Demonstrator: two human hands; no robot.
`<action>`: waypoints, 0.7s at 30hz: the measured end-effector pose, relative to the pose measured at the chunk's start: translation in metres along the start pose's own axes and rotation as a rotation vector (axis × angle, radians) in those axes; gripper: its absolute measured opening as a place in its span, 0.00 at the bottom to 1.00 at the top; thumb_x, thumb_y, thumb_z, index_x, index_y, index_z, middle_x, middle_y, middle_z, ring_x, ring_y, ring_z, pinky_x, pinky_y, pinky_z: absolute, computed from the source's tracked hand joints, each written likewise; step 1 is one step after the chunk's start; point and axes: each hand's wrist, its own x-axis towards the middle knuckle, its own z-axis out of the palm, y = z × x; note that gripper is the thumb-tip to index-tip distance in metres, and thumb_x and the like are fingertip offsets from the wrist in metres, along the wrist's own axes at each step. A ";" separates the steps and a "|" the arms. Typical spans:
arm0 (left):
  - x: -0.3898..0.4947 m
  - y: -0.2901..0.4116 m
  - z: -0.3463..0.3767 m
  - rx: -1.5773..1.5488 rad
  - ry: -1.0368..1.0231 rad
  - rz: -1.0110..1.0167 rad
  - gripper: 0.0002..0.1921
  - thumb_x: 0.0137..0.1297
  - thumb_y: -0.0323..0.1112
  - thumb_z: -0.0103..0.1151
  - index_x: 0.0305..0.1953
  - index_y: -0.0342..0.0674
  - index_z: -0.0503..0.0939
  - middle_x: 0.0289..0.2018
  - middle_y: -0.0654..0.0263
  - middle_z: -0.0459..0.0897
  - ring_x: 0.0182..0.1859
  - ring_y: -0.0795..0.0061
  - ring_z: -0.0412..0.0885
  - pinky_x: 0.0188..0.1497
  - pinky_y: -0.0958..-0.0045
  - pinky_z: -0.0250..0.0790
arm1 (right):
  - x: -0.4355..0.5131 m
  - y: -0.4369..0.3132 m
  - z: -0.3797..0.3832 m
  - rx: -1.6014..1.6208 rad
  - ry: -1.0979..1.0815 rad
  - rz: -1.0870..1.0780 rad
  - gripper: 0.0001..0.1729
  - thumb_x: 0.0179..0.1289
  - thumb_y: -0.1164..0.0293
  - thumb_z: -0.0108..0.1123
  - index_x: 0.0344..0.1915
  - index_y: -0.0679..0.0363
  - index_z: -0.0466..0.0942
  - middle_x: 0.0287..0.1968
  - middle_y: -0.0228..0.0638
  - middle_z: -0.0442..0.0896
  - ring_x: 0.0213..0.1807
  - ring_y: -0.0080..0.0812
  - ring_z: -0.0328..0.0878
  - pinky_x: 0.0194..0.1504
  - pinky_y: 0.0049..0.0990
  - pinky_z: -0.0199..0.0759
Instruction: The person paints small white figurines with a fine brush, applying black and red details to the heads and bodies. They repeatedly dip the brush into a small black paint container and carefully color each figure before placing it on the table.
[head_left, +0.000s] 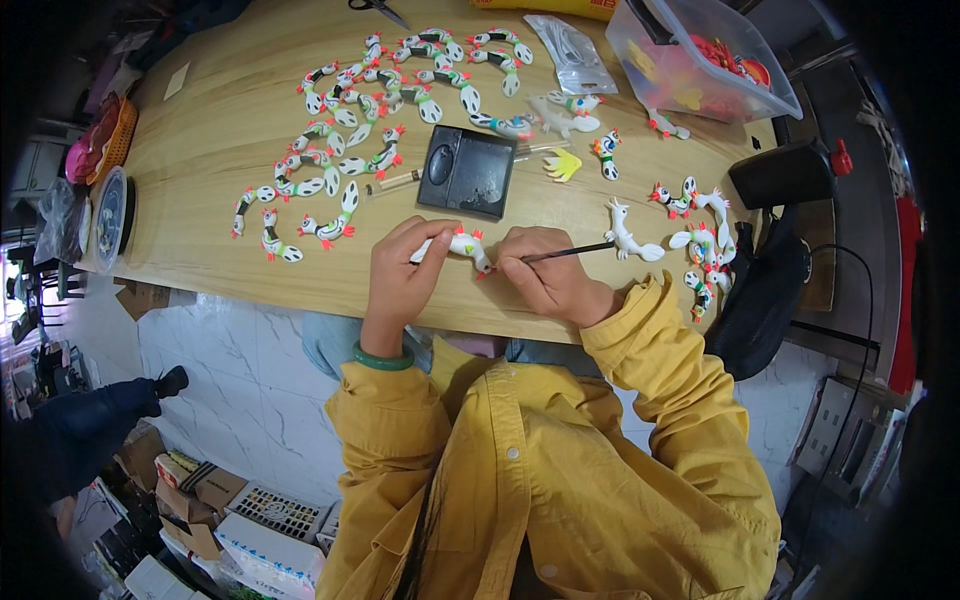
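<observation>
My left hand (409, 266) pinches a small white bird figurine (466, 244) with red tips and green bands, tilted with its head to the right. In my right hand (551, 270) is a thin dark-handled brush (574, 253). Its tip is hard to make out, close to the figurine's red beak. Just beyond both hands lies a black ink tray (469, 172) with a wet-looking surface. To the right of the brush handle rests a mostly white figurine (628, 234). Several painted bird figurines (311, 161) with black and green markings spread over the table's left and far side.
On the wooden table (210, 150), more figurines (701, 240) cluster at right beside a black bottle (784, 176) with a red cap. A clear plastic bin (705, 90), a bagged cable (571, 56), a yellow piece (562, 165) and scissors (381, 10) lie farther off. A person's leg (97, 412) shows at left.
</observation>
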 end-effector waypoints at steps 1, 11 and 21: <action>0.000 0.000 0.000 -0.003 0.000 -0.002 0.06 0.64 0.27 0.57 0.39 0.33 0.82 0.28 0.60 0.80 0.30 0.70 0.78 0.32 0.73 0.67 | 0.000 0.000 0.000 -0.001 -0.001 -0.001 0.07 0.63 0.72 0.55 0.29 0.61 0.77 0.27 0.38 0.79 0.27 0.43 0.74 0.29 0.34 0.68; -0.001 -0.001 0.000 0.003 -0.007 -0.015 0.06 0.65 0.27 0.57 0.40 0.33 0.82 0.28 0.59 0.80 0.30 0.69 0.78 0.33 0.73 0.68 | 0.000 0.000 0.000 -0.012 0.000 -0.004 0.07 0.64 0.71 0.55 0.29 0.61 0.77 0.27 0.38 0.79 0.27 0.43 0.75 0.29 0.34 0.69; -0.005 0.003 0.002 0.071 0.070 0.036 0.08 0.66 0.26 0.54 0.43 0.34 0.81 0.28 0.57 0.80 0.31 0.65 0.79 0.34 0.71 0.69 | 0.000 0.000 0.000 0.010 0.032 0.013 0.06 0.64 0.73 0.55 0.29 0.62 0.75 0.26 0.38 0.79 0.26 0.43 0.74 0.29 0.33 0.68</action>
